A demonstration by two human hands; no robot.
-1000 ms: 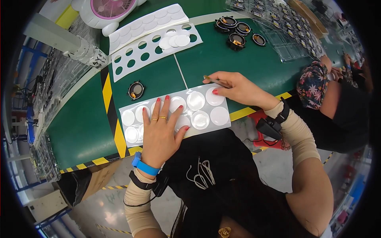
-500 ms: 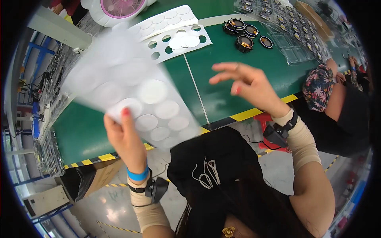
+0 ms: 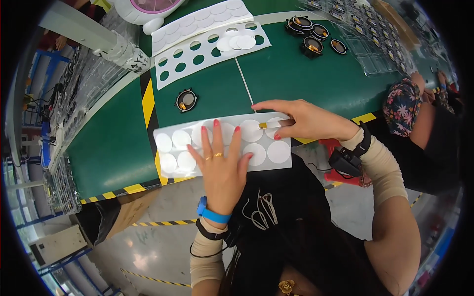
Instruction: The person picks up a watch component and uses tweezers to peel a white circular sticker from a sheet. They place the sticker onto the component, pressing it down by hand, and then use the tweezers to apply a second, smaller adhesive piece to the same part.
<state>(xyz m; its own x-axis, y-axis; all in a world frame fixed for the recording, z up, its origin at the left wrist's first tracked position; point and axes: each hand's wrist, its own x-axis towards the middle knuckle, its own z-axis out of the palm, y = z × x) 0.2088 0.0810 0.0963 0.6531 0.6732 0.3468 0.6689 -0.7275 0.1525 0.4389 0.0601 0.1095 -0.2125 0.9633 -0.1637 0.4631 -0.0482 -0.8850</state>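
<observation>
A translucent sheet of white round stickers (image 3: 266,141) lies at the table's near edge, in front of me. My left hand (image 3: 218,160) rests flat on it, fingers spread over several circles. My right hand (image 3: 308,120) is closed around a short, flat metal tool (image 3: 281,124) with a yellowish end. That end meets a white circle in the sheet's upper row, and my thumb is close to the sheet. Beyond the sheet sits a single black round housing (image 3: 186,100), like a watch case. I cannot make out whether the circle's edge is lifted.
Farther back, loose white discs (image 3: 237,41) lie on a punched-out white sheet (image 3: 173,74), beside another sticker sheet (image 3: 197,22). Several black housings (image 3: 312,45) sit at the back right near clear trays (image 3: 370,59). A post (image 3: 84,29) and a pink-and-white fan (image 3: 148,10) stand back left.
The sheet has come down from my raised left hand onto the table. My left hand now presses it flat. My right hand has moved down to it, with the metal tool now showing.
</observation>
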